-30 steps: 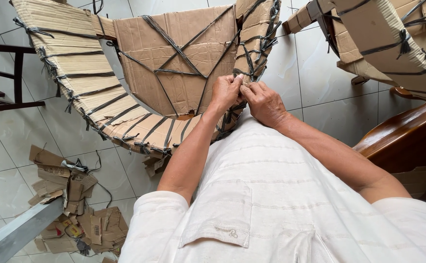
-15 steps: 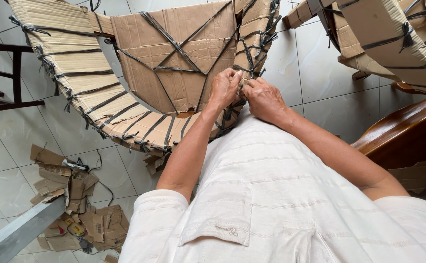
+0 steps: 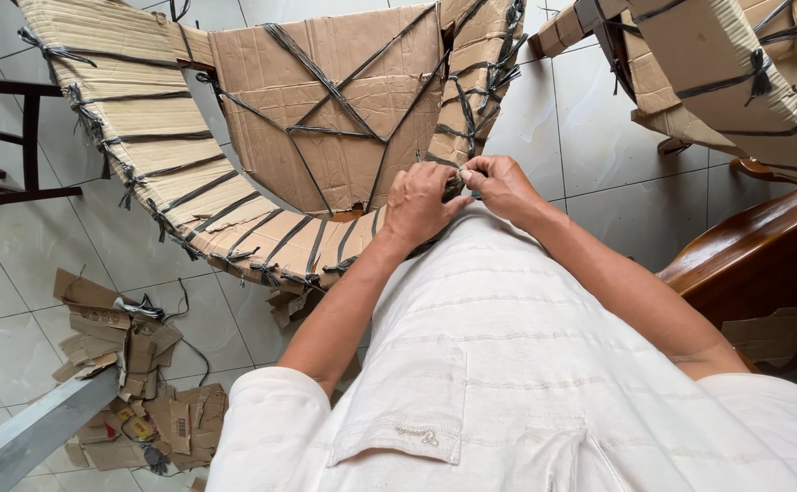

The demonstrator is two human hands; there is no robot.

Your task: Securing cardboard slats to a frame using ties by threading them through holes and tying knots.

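Closest in is the person's white shirt [image 3: 508, 383], both forearms reaching out over it. The left hand [image 3: 418, 202] and right hand [image 3: 500, 185] meet, almost touching, at the near rim of a curved chair frame wrapped in cardboard [image 3: 326, 118]. The fingers of both hands are pinched narrow on a dark plastic strap [image 3: 454, 186] where it knots over the rim, just below the frame's right arm. As I judge it, the strap sits taut against soft cardboard, so a hard pull could tear the edge or let the strap slip from the pinch and snap back at the knuckles.

Down on the tiled floor [image 3: 16, 301] to the left lies a heap of cardboard scraps [image 3: 125, 364] with loose strap ends, easy to trip on. Further off, a second wrapped chair [image 3: 735, 73] stands at upper right, above a bare wooden armrest [image 3: 745, 251].
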